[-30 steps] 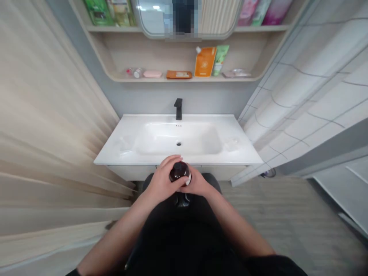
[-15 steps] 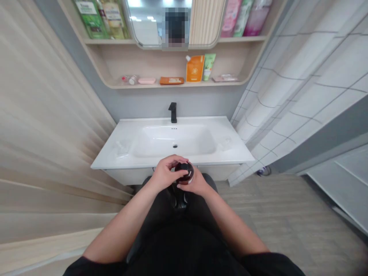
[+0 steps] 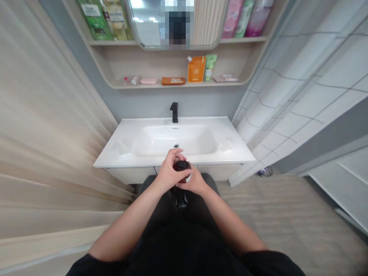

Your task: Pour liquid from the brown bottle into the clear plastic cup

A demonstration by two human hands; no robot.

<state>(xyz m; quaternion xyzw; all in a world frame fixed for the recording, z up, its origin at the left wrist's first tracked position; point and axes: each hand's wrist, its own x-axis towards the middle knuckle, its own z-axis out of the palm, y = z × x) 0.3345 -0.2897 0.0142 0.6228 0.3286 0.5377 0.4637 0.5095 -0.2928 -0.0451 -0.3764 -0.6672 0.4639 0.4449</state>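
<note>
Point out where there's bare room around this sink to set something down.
Bare: the counter at back left, between the black faucet and left end; likewise back right. The basin looks open. Faint items take both sides. Crowded: the front middle, where left grip and right grip hold the dark bottle, and the lower shelf around the orange pouch.

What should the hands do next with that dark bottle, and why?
I'd probably move the bottle forward a little, over the sink. The left hand and right hand are both around it, so it seems steady, but it looks just short of the basin, where a drip might miss.
</note>
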